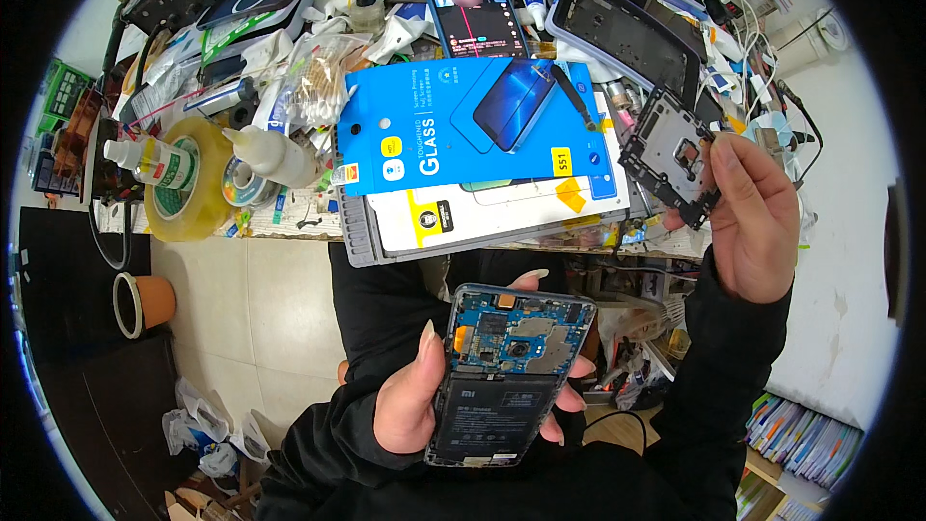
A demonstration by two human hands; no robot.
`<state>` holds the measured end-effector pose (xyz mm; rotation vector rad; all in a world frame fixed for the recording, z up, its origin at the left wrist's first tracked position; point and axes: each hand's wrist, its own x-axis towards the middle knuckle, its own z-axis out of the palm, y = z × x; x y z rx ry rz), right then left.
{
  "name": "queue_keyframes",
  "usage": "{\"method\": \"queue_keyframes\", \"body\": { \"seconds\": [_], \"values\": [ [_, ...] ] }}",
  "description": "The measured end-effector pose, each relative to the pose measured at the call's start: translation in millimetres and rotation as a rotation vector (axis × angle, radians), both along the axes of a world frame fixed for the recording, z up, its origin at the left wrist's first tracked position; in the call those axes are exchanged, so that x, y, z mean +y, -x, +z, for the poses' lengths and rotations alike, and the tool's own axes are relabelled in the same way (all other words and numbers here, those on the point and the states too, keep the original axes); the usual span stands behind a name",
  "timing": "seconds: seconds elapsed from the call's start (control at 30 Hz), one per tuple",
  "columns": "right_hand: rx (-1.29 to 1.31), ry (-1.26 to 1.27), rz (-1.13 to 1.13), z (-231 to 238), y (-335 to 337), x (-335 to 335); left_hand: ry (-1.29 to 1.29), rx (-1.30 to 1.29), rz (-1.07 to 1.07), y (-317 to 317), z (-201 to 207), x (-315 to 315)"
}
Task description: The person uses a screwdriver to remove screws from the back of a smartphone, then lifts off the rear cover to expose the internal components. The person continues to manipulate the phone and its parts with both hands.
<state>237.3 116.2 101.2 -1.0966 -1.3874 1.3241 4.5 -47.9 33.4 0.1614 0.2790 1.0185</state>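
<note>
Low in front of me, my left hand (413, 396) is wrapped around an opened smartphone (509, 376). Its back is off, so a blue circuit board (487, 328) shows at the top and a black battery (492, 420) below it. Up at the right, my right hand (757, 212) pinches the edge of a dark phone mid-frame cover (673, 156) with a grey metal plate, held above the right side of the bench. Just left of that cover lies a blue screen-protector package (463, 169), with black tweezers (576, 96) on its upper right corner.
Beyond the package a lit phone (473, 5) leans among clutter, beside an empty phone frame (627, 34). At the left stand a roll of yellow tape (217, 174), a white squeeze bottle (275, 156) and a bag of cotton swabs (323, 82). A brown bin (149, 304) is on the floor.
</note>
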Motion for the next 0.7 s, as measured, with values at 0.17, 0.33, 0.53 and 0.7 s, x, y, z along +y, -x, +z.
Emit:
{"method": "queue_keyframes", "body": {
  "seconds": [0.17, 0.33, 0.53, 0.7],
  "values": [
    [-0.031, -0.027, 0.011, -3.3, -13.9, 4.7, 0.023, 0.004, 0.018, -0.5, 1.2, 1.9],
    [0.045, -0.037, -0.03, -2.4, -26.8, 11.8, 0.065, -0.097, 0.062, -1.7, -2.5, 2.1],
    [-0.038, -0.087, -0.084, 5.1, -43.8, 27.4, 0.1, -0.086, 0.051, 2.1, -3.2, 5.7],
    [-0.126, -0.125, -0.208, 16.3, -63.0, 69.9, 0.15, 0.051, 0.113, 5.9, -5.9, 7.5]
  ]
}}
